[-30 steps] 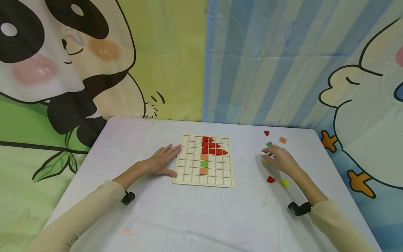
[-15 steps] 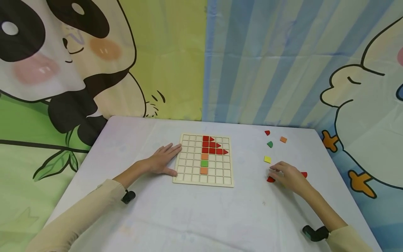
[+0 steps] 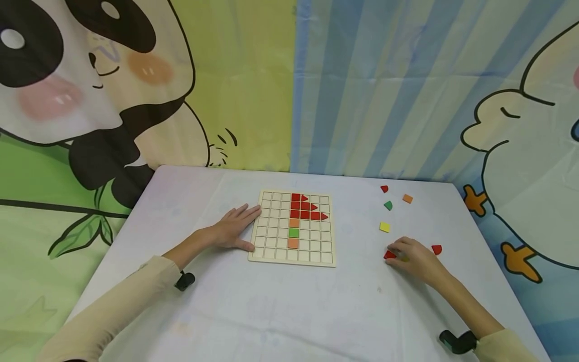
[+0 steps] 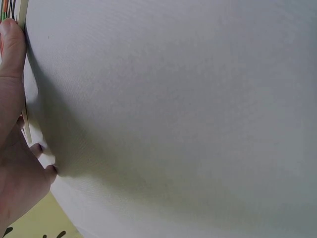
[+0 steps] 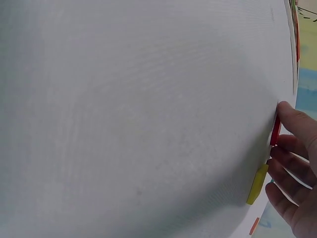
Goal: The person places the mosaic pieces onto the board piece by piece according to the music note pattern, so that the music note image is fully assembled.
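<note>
A pale wooden grid board (image 3: 271, 226) lies on the white table. My left hand (image 3: 232, 230) rests at the board's left edge, fingers spread and thumb near the lower corner. Red squares and red pointed pieces (image 3: 305, 214) fill cells at the top, above an orange, a green and another orange square (image 3: 293, 243) in one column. To the right, my right hand (image 3: 416, 259) pinches a red wedge-like tile (image 3: 389, 255) at table level between thumb and fingers. In the right wrist view, a yellow tile (image 5: 257, 184) lies just beside the fingers; the hand partly hides it in the head view.
Loose tiles lie around the right hand: a yellow square (image 3: 384, 227), a green piece (image 3: 388, 205), an orange square (image 3: 407, 199), a small red piece (image 3: 384, 189) and another red piece (image 3: 436, 250). Printed cloth (image 3: 353, 90) hangs behind the table's back edge.
My right hand has drawn back toward the near side, from the green and yellow tiles to the red wedge-like tile, and its fingers have closed on it. The left hand stays put.
</note>
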### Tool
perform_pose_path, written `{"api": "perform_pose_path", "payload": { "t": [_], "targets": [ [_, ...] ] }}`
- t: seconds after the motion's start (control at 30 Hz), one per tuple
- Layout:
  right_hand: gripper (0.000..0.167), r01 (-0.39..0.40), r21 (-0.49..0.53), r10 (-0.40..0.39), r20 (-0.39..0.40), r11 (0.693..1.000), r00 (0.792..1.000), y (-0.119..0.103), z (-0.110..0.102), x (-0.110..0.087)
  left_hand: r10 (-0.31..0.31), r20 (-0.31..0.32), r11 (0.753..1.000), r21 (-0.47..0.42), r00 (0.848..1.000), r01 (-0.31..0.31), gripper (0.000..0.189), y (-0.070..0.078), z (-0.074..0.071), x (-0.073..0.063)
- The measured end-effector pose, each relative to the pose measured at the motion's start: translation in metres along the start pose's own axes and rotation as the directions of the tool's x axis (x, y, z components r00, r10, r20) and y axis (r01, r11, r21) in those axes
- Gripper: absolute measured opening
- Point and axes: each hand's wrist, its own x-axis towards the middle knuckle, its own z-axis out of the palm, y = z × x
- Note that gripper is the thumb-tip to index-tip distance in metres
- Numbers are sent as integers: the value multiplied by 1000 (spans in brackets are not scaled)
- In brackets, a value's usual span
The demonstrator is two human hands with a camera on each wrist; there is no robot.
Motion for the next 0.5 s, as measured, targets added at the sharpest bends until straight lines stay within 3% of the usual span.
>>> {"api": "perform_pose_path", "payload": {
  "t": [0.5],
  "targets": [
    [29,7,17,-7,8,1000,1000,1,1,2,-6,8,1000,-5,1000,6,111,1,-2,1]
  ]
}}
